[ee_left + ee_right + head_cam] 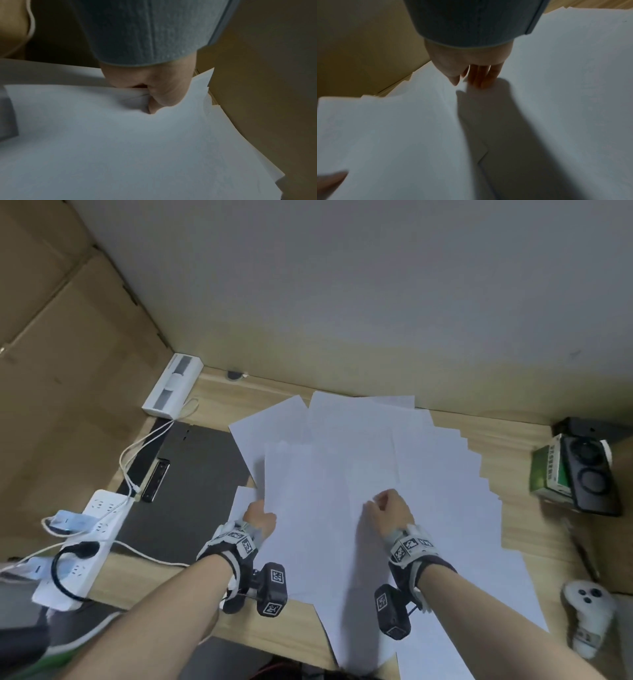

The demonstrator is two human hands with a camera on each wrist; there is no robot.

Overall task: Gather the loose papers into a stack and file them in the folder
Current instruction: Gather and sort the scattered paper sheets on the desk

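Several loose white papers (376, 446) lie fanned across the wooden desk (219, 395). A dark grey folder (198, 474) with a black clip (156, 481) lies flat to their left. My left hand (261, 517) grips the left edge of a sheaf of sheets (308, 525); in the left wrist view my thumb (164, 94) pinches that sheaf (120, 135) against my fingers. My right hand (387, 506) is over the middle of the papers, with curled fingers (479, 77) and thumb pinching a sheet (402, 128). My left hand (330, 181) shows at that sheet's corner.
A white power strip (89, 539) with plugs and cables lies along the desk's left edge, with a white box (173, 386) behind it. At the right are a green box (548, 474), a black device (589, 474), a pen (582, 556) and a white controller (587, 611). A wall closes the back.
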